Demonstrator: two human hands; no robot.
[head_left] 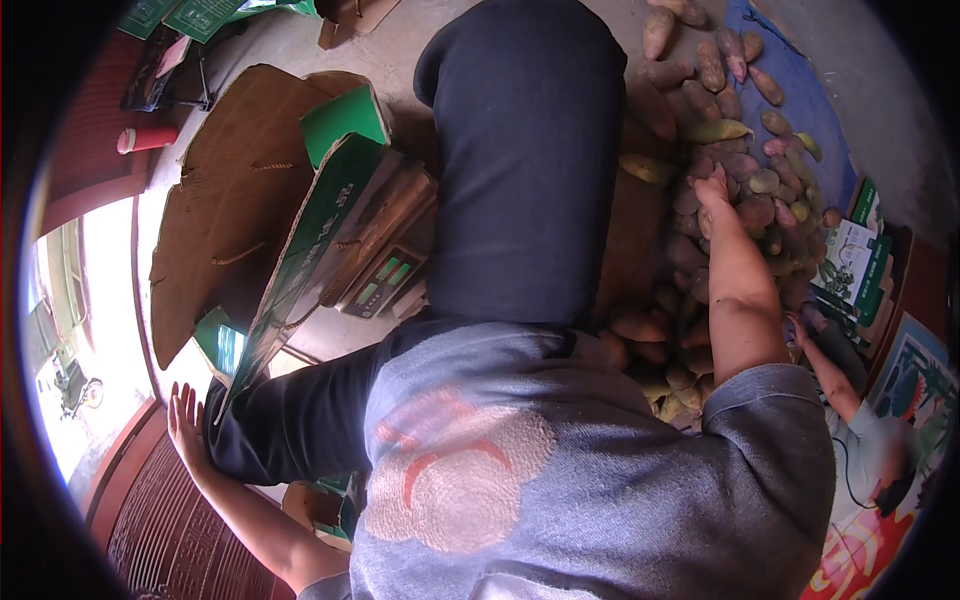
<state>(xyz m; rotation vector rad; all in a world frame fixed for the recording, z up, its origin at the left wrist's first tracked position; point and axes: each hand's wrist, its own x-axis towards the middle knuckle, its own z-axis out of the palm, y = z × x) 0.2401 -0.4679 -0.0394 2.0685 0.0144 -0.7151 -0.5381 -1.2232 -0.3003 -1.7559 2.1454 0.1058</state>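
Observation:
On the right lies a large heap of sweet potatoes (757, 212), reddish, brown and some yellow-green. My right hand (711, 188) reaches into the heap with its fingers apart, touching the tubers. I see nothing held in it, though its underside is hidden. My left hand (184, 424) is at the far left beside my bent knee, its fingers stretched out and holding nothing. Near that knee stands an open cardboard box (235, 190) with a green printed flap (305, 245). Between the box and my other leg sits a weighing scale (380, 285) with a green lit display.
A blue sheet (815, 110) lies under the heap's far side. At the right, another person's hand (797, 330) is by the heap, near stacked green and white cartons (855, 265). A red cylinder (147, 139) and dark red wooden furniture (165, 510) stand at the left.

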